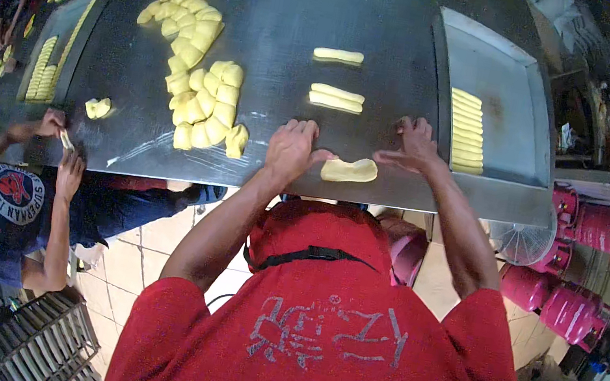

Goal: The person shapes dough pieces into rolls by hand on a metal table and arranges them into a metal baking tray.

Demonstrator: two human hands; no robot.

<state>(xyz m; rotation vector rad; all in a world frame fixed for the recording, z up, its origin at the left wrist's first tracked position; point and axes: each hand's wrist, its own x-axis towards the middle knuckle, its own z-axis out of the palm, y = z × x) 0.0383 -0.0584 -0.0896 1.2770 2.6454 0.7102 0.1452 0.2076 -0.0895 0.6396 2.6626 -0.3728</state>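
A flattened oval piece of yellow dough lies on the dark worktable near its front edge, between my two hands. My left hand rests at its left, fingers on the table and thumb reaching to the dough's left end. Stretched fingers show on my right hand, whose thumb points toward the right end of the dough; whether it touches I cannot tell. Beyond them lie a pair of rolled dough strips side by side and a single dough strip farther back.
To the right stands a metal tray with a row of dough strips. Left of centre, many cut dough pieces cluster. A co-worker handles dough at far left, near another tray. Pink gas cylinders stand at right.
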